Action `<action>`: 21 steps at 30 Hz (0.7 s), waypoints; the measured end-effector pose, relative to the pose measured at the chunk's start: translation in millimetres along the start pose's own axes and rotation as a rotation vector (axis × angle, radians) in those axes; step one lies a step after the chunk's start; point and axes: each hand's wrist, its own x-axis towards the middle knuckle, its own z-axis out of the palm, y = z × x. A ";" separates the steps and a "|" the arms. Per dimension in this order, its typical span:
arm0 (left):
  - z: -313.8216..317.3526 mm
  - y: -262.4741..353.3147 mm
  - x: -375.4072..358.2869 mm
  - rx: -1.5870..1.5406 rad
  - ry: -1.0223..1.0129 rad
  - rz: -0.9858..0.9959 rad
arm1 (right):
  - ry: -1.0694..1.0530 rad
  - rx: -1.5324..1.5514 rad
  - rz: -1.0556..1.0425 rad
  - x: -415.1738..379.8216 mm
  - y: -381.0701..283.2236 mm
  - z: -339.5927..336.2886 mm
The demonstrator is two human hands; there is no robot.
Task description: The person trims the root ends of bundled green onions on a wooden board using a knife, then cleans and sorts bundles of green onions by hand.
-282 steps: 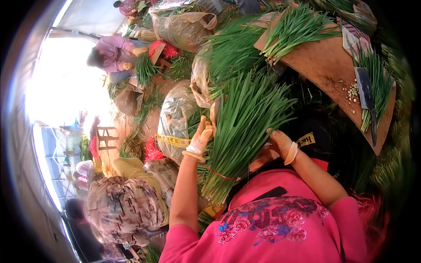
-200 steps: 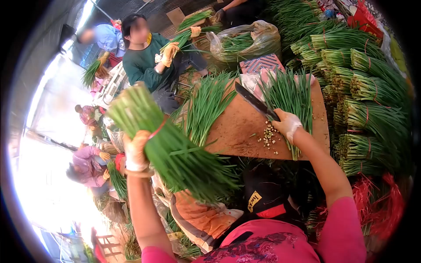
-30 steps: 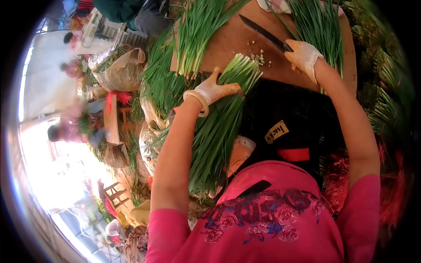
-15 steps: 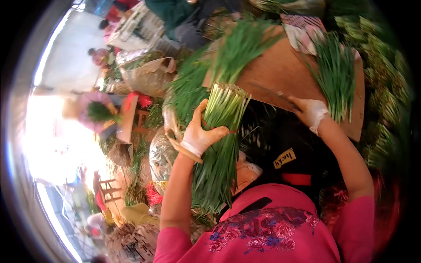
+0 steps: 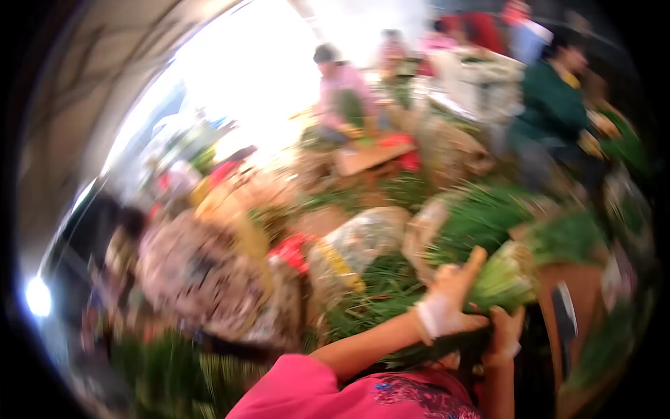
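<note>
A thick bundle of garlic chives [image 5: 504,276] points its pale cut stem ends to the right. My gloved left hand [image 5: 449,297] is closed around the bundle, with one digit raised along its upper side. My right hand [image 5: 504,332], also gloved, grips the bundle's underside just below the left one. Motion blur softens both hands. A knife [image 5: 565,321] with a dark, wide blade lies on the brown board [image 5: 583,279] to the right of the bundle.
Loose green chives [image 5: 481,216] are heaped beyond my hands. Full plastic sacks [image 5: 370,234] and a large patterned bundle [image 5: 202,272] stand to the left. A co-worker in dark green [image 5: 551,105] sits at the upper right; another in pink [image 5: 345,91] works farther back.
The view has swung left. My right hand, which held the knife over the board, has come to the bundle, and the knife lies on the board. My left hand still holds the bundle.
</note>
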 end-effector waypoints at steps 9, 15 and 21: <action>-59.4 3.8 -34.4 -0.297 0.160 -0.118 | -0.067 -0.181 -0.486 44.3 39.9 31.1; -79.0 -10.0 -63.2 -0.397 0.199 -0.013 | -0.076 -0.737 -0.567 102.1 31.5 54.4; -95.3 -144.6 -124.2 0.540 -0.596 -0.576 | -0.234 -0.913 -0.425 109.0 11.4 78.7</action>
